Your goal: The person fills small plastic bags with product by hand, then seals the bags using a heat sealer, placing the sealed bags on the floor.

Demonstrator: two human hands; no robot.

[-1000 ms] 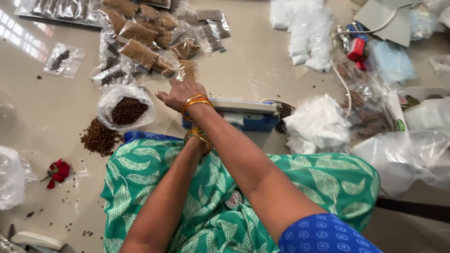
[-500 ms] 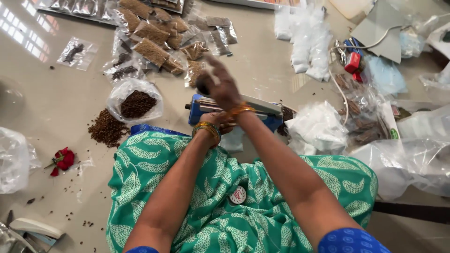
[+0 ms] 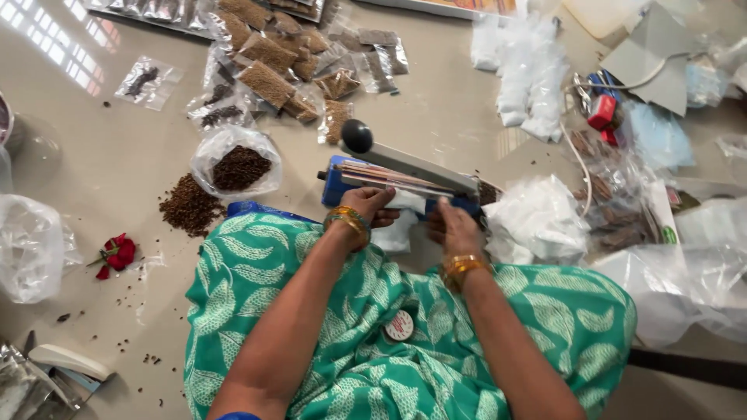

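Blue-based heat sealer (image 3: pixel 405 180) sits on the floor (image 3: pixel 117 163) just before the person's knees, its arm raised, and both hands hold a small clear pouch (image 3: pixel 401 204) at its jaw. Left hand (image 3: pixel 367 206) and right hand (image 3: pixel 454 227) have fingers pinched closed on the pouch's edges. Judging by this, the pouch mouth is being lined up; pressing the arm down needs one hand freed.
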